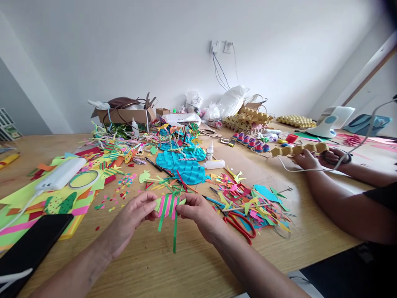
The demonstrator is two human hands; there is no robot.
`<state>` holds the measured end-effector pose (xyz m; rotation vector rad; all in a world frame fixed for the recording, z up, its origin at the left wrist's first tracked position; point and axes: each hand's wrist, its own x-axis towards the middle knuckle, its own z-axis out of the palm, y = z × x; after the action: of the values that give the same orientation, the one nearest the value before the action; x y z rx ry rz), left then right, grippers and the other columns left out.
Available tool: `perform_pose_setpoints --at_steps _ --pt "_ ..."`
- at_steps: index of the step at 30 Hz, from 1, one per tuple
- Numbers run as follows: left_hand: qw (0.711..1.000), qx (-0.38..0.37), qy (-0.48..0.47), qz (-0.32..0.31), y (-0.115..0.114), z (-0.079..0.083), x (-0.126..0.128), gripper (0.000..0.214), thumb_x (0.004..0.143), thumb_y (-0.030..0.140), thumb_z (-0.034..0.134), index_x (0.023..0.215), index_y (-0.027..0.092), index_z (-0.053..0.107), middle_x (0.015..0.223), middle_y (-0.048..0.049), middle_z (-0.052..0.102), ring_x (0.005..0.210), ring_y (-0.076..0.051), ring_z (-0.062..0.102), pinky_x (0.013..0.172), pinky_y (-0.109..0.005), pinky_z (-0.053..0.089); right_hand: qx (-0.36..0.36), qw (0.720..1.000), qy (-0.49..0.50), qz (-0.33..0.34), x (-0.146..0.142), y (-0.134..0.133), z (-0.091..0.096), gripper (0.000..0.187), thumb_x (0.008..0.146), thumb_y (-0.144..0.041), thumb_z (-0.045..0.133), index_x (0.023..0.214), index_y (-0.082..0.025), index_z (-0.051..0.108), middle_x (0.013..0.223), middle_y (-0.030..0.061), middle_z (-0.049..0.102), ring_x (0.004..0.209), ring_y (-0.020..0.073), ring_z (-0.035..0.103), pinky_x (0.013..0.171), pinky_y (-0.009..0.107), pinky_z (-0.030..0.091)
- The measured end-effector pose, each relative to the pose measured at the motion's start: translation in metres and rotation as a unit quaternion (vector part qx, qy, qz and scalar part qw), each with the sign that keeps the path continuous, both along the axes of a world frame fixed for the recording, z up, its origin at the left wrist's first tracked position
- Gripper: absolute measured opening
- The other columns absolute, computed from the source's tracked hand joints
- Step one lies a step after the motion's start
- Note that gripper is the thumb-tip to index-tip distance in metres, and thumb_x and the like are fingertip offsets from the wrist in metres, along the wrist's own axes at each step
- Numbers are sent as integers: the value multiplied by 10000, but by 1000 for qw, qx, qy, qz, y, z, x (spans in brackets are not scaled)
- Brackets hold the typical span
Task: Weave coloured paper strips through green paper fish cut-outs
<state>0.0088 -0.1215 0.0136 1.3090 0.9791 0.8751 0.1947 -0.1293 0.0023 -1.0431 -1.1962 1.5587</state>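
Between my two hands, just above the table, is a small light-green paper cut-out (168, 206) crossed by pink and darker green paper strips. Two green strip ends hang below it, the right one longer. My left hand (141, 210) pinches the left end of the cut-out. At the right end, my right hand (196, 211) grips it between thumb and fingers. Red-handled scissors (240, 227) lie to the right of my right hand, partly under paper scraps (248, 198). Beyond my hands are blue corrugated paper pieces (189, 171) and a small white glue bottle (210, 152).
At left, a white power strip (62, 176) sits on coloured paper sheets (18, 198), near a black phone (37, 238). On the right, a co-worker's hands (310, 159) hold a strip of egg carton (297, 150); a white cable (310, 170) loops past them. A cardboard box (130, 116) stands behind.
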Motion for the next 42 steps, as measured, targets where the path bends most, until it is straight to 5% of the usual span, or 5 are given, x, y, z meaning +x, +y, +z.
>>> perform_pose_setpoints --at_steps 20,32,42 --pt "987 116 112 9 25 -4 -6 166 731 332 515 681 175 531 626 25 496 624 -145 477 581 -240 379 -51 999 11 -10 -11 21 0 230 589 -324 693 694 -159 573 617 -30 571 555 88 473 566 226 305" --pt "995 39 70 53 36 -2 -11 205 669 364 576 643 167 526 595 28 504 585 -131 492 573 -238 422 -32 999 24 -2 -25 36 8 242 577 -348 705 647 -163 566 570 -35 533 527 91 419 553 227 304" --pt "989 45 103 99 44 5 -17 218 671 383 571 633 168 562 584 14 550 582 -144 533 550 -241 444 -2 1000 -5 -24 -38 47 7 226 593 -349 667 639 -183 522 534 -46 482 495 96 390 490 225 268"
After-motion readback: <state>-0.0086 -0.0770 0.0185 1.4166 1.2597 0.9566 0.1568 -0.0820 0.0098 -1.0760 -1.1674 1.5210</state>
